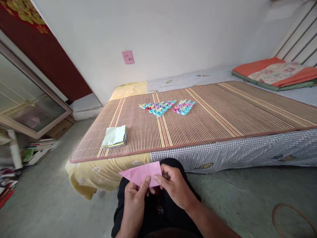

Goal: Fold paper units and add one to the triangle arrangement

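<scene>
A partly folded sheet of pink origami paper (141, 173) is held over my lap, pointed at its left end and straight-edged at its right. My left hand (136, 195) pinches its lower edge, thumb on top and fingers beneath. At the right end my right hand (173, 183) grips the same paper between thumb and fingers. Beyond it, on the bamboo mat, lies a stack of square paper (114, 136) with a pale green sheet uppermost. Farther back sit two groups of small folded paper pieces in many colours, a larger group (158, 107) and a smaller group (184, 107).
The striped bamboo mat (210, 115) covers a bed with checked and yellow cloth. A folded orange and floral quilt (274, 74) lies at the back right. A pink note (128, 57) is on the wall. Books (41, 148) are on the floor at left.
</scene>
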`<state>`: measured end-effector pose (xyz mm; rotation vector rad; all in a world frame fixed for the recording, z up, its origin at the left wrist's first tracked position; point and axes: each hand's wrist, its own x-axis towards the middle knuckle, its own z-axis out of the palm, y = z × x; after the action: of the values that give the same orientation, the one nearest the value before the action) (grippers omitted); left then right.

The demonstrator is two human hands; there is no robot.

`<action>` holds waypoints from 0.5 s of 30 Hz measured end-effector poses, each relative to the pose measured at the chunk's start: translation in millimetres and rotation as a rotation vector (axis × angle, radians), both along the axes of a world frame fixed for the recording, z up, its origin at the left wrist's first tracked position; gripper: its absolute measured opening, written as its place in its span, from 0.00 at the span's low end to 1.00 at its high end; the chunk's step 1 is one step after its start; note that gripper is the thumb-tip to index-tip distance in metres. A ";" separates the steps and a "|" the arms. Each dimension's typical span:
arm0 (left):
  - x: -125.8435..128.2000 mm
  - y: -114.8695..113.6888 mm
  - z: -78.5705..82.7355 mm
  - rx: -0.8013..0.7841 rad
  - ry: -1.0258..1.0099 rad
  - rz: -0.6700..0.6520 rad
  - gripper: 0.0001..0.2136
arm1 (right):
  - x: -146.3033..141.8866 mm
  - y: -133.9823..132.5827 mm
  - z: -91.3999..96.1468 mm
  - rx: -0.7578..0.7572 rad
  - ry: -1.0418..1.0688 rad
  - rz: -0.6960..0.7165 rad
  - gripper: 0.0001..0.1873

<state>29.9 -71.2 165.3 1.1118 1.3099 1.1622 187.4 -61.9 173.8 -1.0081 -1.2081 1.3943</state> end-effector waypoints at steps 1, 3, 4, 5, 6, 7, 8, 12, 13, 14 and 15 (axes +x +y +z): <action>-0.2 1.2 0.9 -0.016 -0.012 -0.004 0.20 | 2.2 0.7 0.8 0.018 -0.024 -0.011 0.12; -4.6 6.3 4.4 -0.039 -0.074 -0.012 0.17 | 9.3 2.8 2.9 0.053 -0.074 -0.004 0.14; -8.9 10.3 8.0 -0.049 -0.116 -0.008 0.16 | 14.1 3.9 4.5 0.068 -0.102 0.011 0.15; -14.4 14.9 13.3 -0.049 -0.151 0.000 0.15 | 19.2 4.9 6.5 0.081 -0.133 0.034 0.16; -20.4 19.7 20.5 -0.064 -0.158 0.000 0.18 | 24.3 5.5 8.9 0.092 -0.162 0.060 0.16; -26.4 24.2 29.5 -0.062 -0.134 -0.006 0.19 | 28.9 5.9 11.7 0.103 -0.186 0.086 0.17; -31.4 28.0 39.9 -0.058 -0.075 -0.064 0.19 | 32.8 6.0 14.8 0.115 -0.207 0.113 0.17; -31.9 30.6 80.9 0.070 0.216 -0.226 0.16 | 38.9 4.1 25.4 0.144 -0.253 0.208 0.15; -27.0 28.5 87.0 0.090 0.233 -0.248 0.16 | 38.5 3.3 27.2 0.148 -0.258 0.224 0.14; -20.9 26.0 90.6 0.106 0.240 -0.270 0.16 | 38.0 2.4 28.6 0.151 -0.260 0.234 0.15; -14.6 23.4 91.6 0.102 0.226 -0.301 0.16 | 37.4 1.5 29.8 0.154 -0.260 0.238 0.15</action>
<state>15.3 -47.9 256.9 1.4939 1.2093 0.9072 224.8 -60.4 203.6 -0.9825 -1.6473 1.3540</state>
